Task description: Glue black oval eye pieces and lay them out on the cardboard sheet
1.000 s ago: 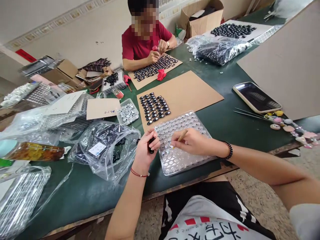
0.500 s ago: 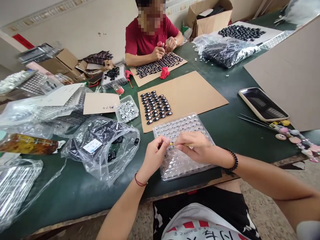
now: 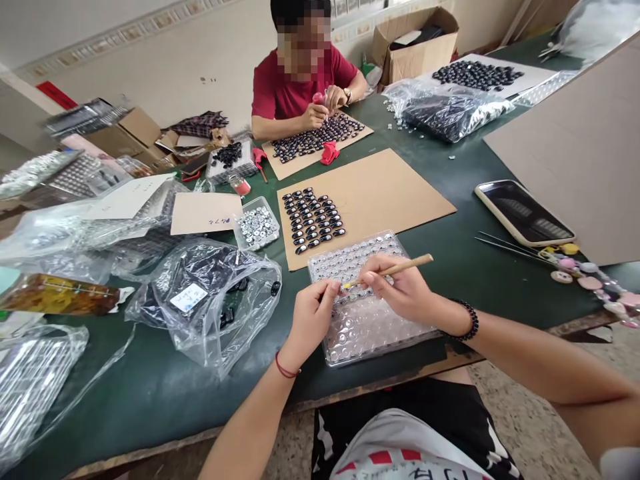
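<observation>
My left hand [image 3: 310,317] is pinched closed at the left edge of a clear blister tray [image 3: 367,323] of small shiny pieces; what it pinches is too small to name. My right hand [image 3: 403,290] grips a thin wooden stick [image 3: 395,269], whose yellow tip points left and meets my left fingertips. Both hands hover over the tray's near half. Beyond the tray lies a brown cardboard sheet [image 3: 390,187] carrying rows of black oval pieces [image 3: 313,220].
A plastic bag of black parts [image 3: 210,293] lies left of the tray, near a small clear box of silver pieces [image 3: 257,223]. A phone [image 3: 525,212], tweezers [image 3: 505,243] and pastel beads [image 3: 590,270] sit right. A person in a red shirt [image 3: 295,87] works opposite.
My left hand held a black piece a second ago; now its fingertips meet the stick's tip. The stick has swung so its blunt end points up and right.
</observation>
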`<state>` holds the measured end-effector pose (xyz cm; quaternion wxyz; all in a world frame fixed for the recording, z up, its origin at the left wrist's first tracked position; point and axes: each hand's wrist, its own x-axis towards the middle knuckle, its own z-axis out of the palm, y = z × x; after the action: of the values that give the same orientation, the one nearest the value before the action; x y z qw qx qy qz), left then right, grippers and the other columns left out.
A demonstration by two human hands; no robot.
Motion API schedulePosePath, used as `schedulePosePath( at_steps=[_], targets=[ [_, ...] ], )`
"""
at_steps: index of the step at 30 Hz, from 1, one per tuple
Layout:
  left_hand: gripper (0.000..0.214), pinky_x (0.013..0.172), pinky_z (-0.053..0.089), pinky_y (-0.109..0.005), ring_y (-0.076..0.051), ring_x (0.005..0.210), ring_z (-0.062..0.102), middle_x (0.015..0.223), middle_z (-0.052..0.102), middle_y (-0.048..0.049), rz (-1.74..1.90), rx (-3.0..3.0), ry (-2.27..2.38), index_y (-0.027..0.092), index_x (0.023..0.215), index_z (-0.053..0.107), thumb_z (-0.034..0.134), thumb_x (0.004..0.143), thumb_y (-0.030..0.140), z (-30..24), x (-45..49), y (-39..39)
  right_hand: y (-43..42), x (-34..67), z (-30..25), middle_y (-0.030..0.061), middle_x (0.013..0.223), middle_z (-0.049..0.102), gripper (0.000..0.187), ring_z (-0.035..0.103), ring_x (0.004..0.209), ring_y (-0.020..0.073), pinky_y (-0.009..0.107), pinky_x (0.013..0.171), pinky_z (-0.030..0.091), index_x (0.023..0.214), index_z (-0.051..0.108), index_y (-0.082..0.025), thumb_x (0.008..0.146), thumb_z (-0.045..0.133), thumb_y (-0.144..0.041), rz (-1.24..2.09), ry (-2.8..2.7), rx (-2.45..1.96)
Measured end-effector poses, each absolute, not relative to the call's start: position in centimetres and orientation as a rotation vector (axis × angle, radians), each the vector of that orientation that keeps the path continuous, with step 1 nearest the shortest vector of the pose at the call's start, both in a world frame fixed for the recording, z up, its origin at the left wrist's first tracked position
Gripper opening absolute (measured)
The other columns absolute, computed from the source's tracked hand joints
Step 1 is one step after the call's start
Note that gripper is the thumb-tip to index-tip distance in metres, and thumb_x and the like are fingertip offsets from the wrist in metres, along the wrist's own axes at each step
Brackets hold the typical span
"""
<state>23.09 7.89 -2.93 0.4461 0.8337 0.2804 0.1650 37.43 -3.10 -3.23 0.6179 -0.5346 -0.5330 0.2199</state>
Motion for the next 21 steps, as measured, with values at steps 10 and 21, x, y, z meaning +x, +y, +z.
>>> schedulePosePath(
  at_steps=[10, 21],
  targets=[
    [0.032, 0.047, 0.025, -0.022, -0.009, 0.047, 0.033, 0.052, 0.039, 0.0039, 0.279, 1.746, 0.701, 0.015, 0.07, 0.055, 0.05, 0.081, 0.044, -2.9, 23.2, 8.5, -4.0, 37.3, -2.5, -0.0003, 0.063, 0.051, 0.014, 0.045, 0.057, 0.0083, 0.022, 0.054, 0.035, 0.078, 0.052, -0.015, 0.088, 0.044, -0.022, 0.236, -1.512, -1.362],
    [0.035, 0.04, 0.011, -0.02, -0.004, 0.039, 0.017, 0.047, 0.026, 0.0075, 0.117, 1.204, 0.525, 0.015, 0.063, 0.043, 0.057, 0.076, 0.044, -2.4, 22.9, 8.6, -3.1, 37.8, -3.0, -0.0007, 0.07, 0.055, 0.018, 0.047, 0.045, 0.0048, 0.019, 0.042, 0.039, 0.081, 0.053, -0.016, 0.088, 0.045, -0.031, 0.841, -1.028, -0.936]
  ],
)
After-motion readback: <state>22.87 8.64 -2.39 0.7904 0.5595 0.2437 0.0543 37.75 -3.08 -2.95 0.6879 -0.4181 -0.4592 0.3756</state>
